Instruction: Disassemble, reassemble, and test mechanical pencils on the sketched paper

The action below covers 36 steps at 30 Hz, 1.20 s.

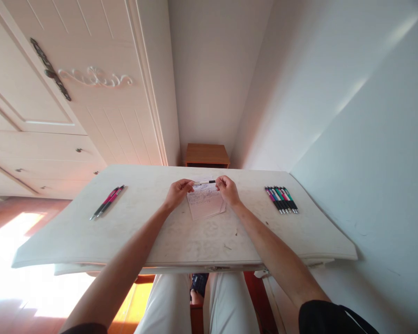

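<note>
A white pen with a black grip (205,182) lies level between my two hands, above the far part of the paper. My left hand (179,191) pinches its white end, and my right hand (227,189) is closed on the black end. Below the pen, the sheets of paper (205,206) rest on the table, with dense scribbles over their upper half. My fingers hide both tips of the pen.
Two pink-and-black pens (107,202) lie on the left of the white table (181,246). A row of several coloured pens (281,200) lies at the right. Small debris bits (227,247) dot the near surface. A wall (369,162) borders the table's right side; a wardrobe (90,93) stands left.
</note>
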Tool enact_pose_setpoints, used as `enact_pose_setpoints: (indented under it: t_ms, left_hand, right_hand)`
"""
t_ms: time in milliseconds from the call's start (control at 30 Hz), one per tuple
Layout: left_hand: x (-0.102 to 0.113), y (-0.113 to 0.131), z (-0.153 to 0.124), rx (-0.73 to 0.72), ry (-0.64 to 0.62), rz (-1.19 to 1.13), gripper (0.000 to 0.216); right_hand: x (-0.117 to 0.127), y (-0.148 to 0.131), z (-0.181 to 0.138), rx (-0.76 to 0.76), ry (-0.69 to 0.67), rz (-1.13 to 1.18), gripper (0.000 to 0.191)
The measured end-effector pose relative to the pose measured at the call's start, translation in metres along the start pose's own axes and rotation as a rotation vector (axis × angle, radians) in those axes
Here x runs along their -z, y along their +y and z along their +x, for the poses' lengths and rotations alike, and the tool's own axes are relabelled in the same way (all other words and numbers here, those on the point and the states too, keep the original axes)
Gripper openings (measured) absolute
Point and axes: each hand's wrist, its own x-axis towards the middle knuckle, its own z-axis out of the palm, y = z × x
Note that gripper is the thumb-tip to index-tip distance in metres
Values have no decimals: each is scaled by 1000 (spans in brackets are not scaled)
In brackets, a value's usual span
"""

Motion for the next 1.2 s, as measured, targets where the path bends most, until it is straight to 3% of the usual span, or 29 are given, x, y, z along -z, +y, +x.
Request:
enact_pose_setpoints:
  t_ms: [400,600,767,1000,1200]
  left_hand:
    - [3,5,-2,-11,84,53,39]
    - [-1,10,-3,47,7,-161,53]
    - [0,12,-4,47,-33,-119,48]
    - [0,1,-3,103,-44,-199,46]
    - [1,-8,0,33,12,-59,39]
  right_hand:
    - [0,1,0,-5,4,21,25]
    - [0,-1,0,31,14,45,26]
    - [0,0,-1,78,13,22,24]
    - [2,7,0,129,-17,-116,18]
    - [3,6,-1,203,-27,-213,15]
